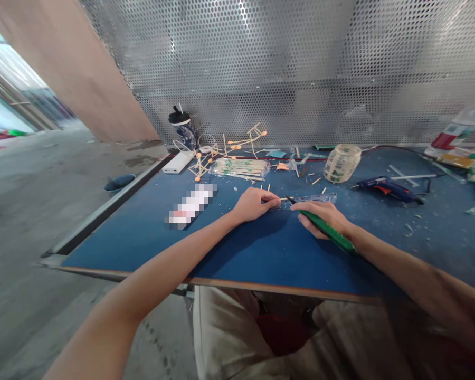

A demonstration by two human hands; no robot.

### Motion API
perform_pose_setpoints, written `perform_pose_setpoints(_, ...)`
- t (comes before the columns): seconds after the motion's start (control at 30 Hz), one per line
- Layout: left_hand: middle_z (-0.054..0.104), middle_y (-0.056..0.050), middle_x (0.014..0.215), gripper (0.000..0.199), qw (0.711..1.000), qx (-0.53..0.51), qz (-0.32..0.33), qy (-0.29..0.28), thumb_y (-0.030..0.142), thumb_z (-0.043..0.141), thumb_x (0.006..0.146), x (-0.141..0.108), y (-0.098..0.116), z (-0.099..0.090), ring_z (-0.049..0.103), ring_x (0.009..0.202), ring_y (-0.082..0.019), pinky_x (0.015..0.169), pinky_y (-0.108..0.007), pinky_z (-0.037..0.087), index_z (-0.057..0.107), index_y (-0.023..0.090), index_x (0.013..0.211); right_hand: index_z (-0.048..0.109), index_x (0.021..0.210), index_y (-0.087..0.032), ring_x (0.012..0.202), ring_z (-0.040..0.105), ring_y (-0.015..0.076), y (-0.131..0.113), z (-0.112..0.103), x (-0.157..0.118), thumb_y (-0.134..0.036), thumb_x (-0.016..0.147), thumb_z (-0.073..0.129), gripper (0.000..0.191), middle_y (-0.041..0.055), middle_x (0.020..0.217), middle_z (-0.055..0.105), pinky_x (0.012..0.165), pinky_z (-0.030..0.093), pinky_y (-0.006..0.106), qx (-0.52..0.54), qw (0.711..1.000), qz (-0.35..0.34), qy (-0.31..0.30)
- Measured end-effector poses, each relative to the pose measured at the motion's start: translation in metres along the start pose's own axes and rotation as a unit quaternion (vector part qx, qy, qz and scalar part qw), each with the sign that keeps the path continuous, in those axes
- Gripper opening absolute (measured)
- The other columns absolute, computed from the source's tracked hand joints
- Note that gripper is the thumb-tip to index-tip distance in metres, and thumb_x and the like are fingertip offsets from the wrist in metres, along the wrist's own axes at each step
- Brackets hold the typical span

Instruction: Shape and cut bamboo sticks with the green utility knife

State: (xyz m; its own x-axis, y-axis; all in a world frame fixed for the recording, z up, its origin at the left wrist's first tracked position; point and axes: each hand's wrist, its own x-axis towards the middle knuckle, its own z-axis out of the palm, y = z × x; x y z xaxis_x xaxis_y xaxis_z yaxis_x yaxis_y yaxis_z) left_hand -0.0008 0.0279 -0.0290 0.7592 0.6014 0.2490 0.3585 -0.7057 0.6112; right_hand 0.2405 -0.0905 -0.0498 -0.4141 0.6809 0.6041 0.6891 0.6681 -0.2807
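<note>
My left hand [255, 205] rests on the blue tabletop, closed in a pinch around a thin wooden stick [285, 199] that points to the right. A green utility knife [326, 229] is gripped in my right hand [324, 215], its dark blade tip touching or very close to the stick. Beneath the stick and both hands' fingertips lies a clear plastic ruler [319, 198]. Two short stick pieces [265, 187] stand out just behind my left hand.
Behind lie packaged sticks [241, 168], a stick framework with orange joints [237, 145], a white power bank [178, 162] and a tumbler [183, 126]. Rightward are a clear jar [342, 163], a blue glue gun [391, 190] and a bottle [457, 126]. A perforated metal panel [261, 68] backs the table.
</note>
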Motion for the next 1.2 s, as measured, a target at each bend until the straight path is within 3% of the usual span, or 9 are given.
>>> perform_pose_setpoints(0.2,0.081,-0.001,0.092,0.033,1.0,0.003,0.004,-0.01,0.046,0.058,0.096,0.0,0.0,-0.002,0.073,0.08,-0.016,0.073,-0.024,0.049,0.081,0.023,0.1,0.06,0.123,-0.026,0.067,0.068,0.0136,0.004,0.004,0.0,-0.034,0.1,0.058,0.025,0.0033,0.095,0.077,0.065,0.047,0.024,-0.018,0.999,0.023,0.038)
perform_pose_setpoints(0.4,0.081,0.0,0.092,0.031,1.0,0.01,0.006,-0.007,0.043,0.058,0.097,-0.001,0.003,-0.003,0.073,0.082,-0.015,0.075,-0.024,0.048,0.081,0.023,0.098,0.06,0.107,-0.024,0.05,0.055,0.0095,0.003,0.004,-0.001,-0.043,0.096,0.067,0.023,-0.0058,0.063,0.065,0.056,0.037,0.022,-0.016,1.0,-0.002,0.008)
perform_pose_setpoints(0.5,0.081,0.0,0.092,0.031,1.0,0.011,0.01,-0.005,0.043,0.057,0.097,-0.001,0.004,-0.004,0.073,0.082,-0.015,0.076,-0.025,0.048,0.081,0.022,0.095,0.057,0.108,-0.024,0.053,0.055,0.011,0.002,0.004,-0.003,-0.043,0.094,0.067,0.026,-0.006,0.064,0.064,0.057,0.037,0.023,-0.014,1.0,-0.018,-0.017)
perform_pose_setpoints(0.7,0.081,-0.001,0.093,0.034,1.0,0.005,0.021,-0.014,0.045,0.056,0.098,-0.001,0.003,-0.004,0.073,0.084,-0.016,0.077,-0.025,0.048,0.081,0.022,0.094,0.064,0.102,-0.023,0.054,0.054,0.0114,0.002,0.006,-0.003,-0.026,0.096,0.055,0.011,-0.0023,0.067,0.066,0.058,0.036,0.025,-0.013,0.998,-0.054,-0.042)
perform_pose_setpoints(1.0,0.081,-0.002,0.094,0.036,1.0,-0.004,0.02,-0.018,0.047,0.056,0.098,0.001,0.001,-0.003,0.074,0.084,-0.017,0.077,-0.025,0.048,0.081,0.022,0.094,0.062,0.097,-0.02,0.05,0.051,0.0098,-0.009,0.013,0.005,-0.022,0.094,0.054,0.009,-0.006,0.064,0.062,0.055,0.038,0.023,-0.014,0.999,-0.019,-0.026)
perform_pose_setpoints(1.2,0.081,0.0,0.094,0.034,0.999,-0.006,0.028,-0.018,0.045,0.056,0.099,0.0,0.002,-0.004,0.073,0.084,-0.016,0.077,-0.025,0.048,0.081,0.022,0.094,0.061,0.098,-0.023,0.051,0.056,0.0104,-0.007,0.012,0.004,-0.019,0.092,0.049,0.014,-0.005,0.066,0.065,0.054,0.037,0.023,-0.003,0.999,-0.026,-0.037)
